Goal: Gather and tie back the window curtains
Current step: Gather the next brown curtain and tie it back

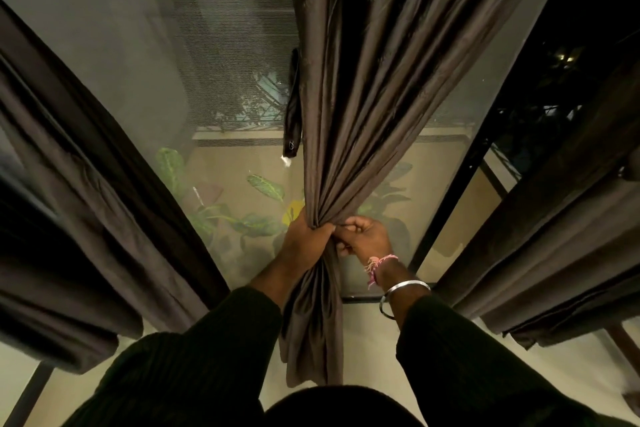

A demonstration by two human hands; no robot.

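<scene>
Window glass (pixel 221 87): spans the far field, plants and a balcony wall showing through; dark frame post at right.
Side curtains: left curtain (pixel 79 184) and right curtain (pixel 561 236) hang bunched at either edge of view, neither touched by a hand.
Middle curtain (pixel 374 80): brown, hangs centre, long axis running from far-top down to near-bottom; fans wide above, pinched to a narrow waist at the hands, loose again below toward the floor.
Tie-back strap (pixel 293 104): dark narrow strip dangling just beside the curtain's left edge, well above and farther than the hands, long axis parallel to the folds; lower end free, upper fixing not visible.
Left hand (pixel 308 239): wrapped round the waist of the middle curtain from the left, fingers curled tight over the folds, holding the whole bundle.
Right hand (pixel 363 236): on the right of the same waist, fingertips pinching the outer folds in against the left hand; thread band and metal bangle (pixel 403 288) on the wrist.
Step in hand, as judged: gathering nearly done, tying not yet begun.
Deciding relation: strap lies up and left of the grip, so left hand is on its side yet carries the bundle; right hand looks the freer one but would have to cross over.
Risk: folds slipping out if either grip loosens before the strap is round.
</scene>
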